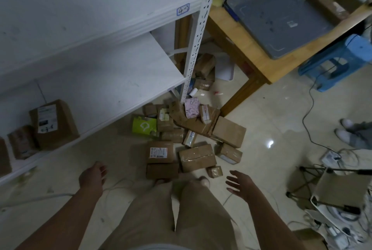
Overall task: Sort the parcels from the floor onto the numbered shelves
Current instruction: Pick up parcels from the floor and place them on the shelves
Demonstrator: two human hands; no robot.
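Observation:
A heap of brown cardboard parcels [196, 157] lies on the tiled floor in front of my feet, with a green packet [144, 126] and a pink one [192, 107] among them. A labelled box [160, 152] sits nearest me. The white shelf unit [96, 8] on the left carries a tag reading 4-2 [183, 9]. Its low shelf holds a labelled brown box [53, 124] and smaller ones beside it. My left hand [92, 177] hangs relaxed and empty left of the heap. My right hand [239, 184] is empty, fingers spread, right of the heap.
A wooden table [257, 56] stands at the right of the shelf post, with a grey lid and clutter on top. A blue stool [340, 62], cables, a folding stand [334, 187] and another person's shoes [346, 129] lie to the right.

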